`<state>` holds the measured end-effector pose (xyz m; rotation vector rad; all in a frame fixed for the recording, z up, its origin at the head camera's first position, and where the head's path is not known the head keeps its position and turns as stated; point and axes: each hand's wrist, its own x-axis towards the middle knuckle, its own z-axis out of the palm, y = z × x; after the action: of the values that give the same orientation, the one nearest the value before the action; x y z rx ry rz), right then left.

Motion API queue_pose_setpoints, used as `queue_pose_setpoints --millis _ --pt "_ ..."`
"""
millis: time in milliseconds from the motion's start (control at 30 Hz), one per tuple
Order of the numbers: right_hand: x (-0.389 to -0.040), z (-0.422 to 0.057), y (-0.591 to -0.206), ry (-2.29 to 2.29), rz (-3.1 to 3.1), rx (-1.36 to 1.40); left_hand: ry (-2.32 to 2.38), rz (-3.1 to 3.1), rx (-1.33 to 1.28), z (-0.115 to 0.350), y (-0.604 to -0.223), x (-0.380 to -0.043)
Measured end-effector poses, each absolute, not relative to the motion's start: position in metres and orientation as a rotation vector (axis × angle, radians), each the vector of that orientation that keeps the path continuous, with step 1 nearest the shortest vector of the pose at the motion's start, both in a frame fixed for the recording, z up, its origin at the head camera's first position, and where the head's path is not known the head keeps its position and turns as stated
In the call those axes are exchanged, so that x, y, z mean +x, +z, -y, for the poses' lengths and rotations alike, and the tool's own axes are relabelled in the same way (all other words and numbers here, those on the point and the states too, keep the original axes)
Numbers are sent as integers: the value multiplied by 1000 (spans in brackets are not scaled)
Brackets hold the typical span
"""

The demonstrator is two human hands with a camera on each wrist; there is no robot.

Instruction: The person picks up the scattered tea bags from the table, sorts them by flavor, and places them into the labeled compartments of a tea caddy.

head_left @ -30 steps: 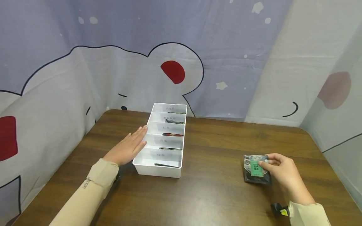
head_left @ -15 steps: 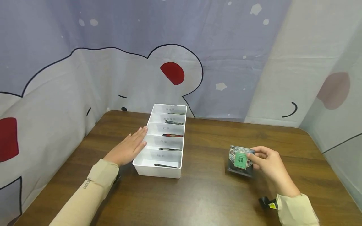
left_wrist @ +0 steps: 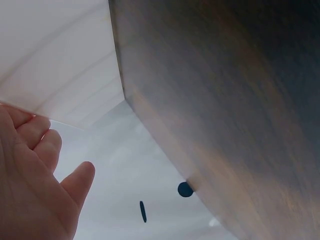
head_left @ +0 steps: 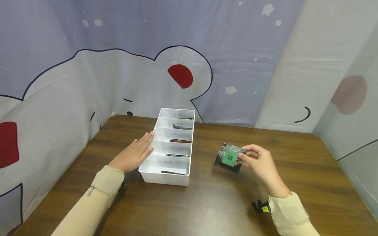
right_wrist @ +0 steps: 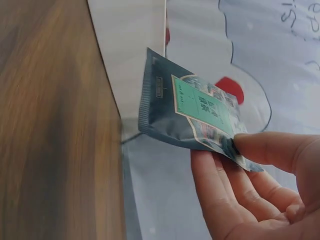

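Note:
My right hand [head_left: 260, 164] pinches a dark tea sachet [head_left: 229, 158] with a green label by its right edge, thumb on the front and fingers behind. In the right wrist view the sachet [right_wrist: 190, 110] is held above the table, label facing up and tilted. To its left stands a white divided box [head_left: 165, 178] with labelled compartments, each holding a thin packet seen edge-on. My left hand [head_left: 133, 153] lies along the box's left rim with fingers straight; in the left wrist view its fingertips [left_wrist: 37, 127] touch the box wall [left_wrist: 60, 65].
The brown wooden table [head_left: 218, 203] extends around the box and beneath both arms. A patterned curtain [head_left: 236, 65] hangs behind the table's back edge and along both sides. A small black device [head_left: 260, 206] sits under the right wrist.
My right hand has carried the tea sachet leftward and a little farther back, toward the box, and the sachet has turned slightly. The left hand and the box have stayed in place.

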<state>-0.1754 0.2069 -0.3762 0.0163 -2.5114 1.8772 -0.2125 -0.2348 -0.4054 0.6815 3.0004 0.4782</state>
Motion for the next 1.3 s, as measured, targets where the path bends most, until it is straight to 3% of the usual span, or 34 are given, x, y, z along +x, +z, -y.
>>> queue_pose_setpoints --millis 833,1300 --pt "-170 -118 -361 1934 2145 418 436 -3009 693 236 -407 -214" --pt "-160 -76 -373 1719 2191 623 390 -3034 713 235 -405 -214"
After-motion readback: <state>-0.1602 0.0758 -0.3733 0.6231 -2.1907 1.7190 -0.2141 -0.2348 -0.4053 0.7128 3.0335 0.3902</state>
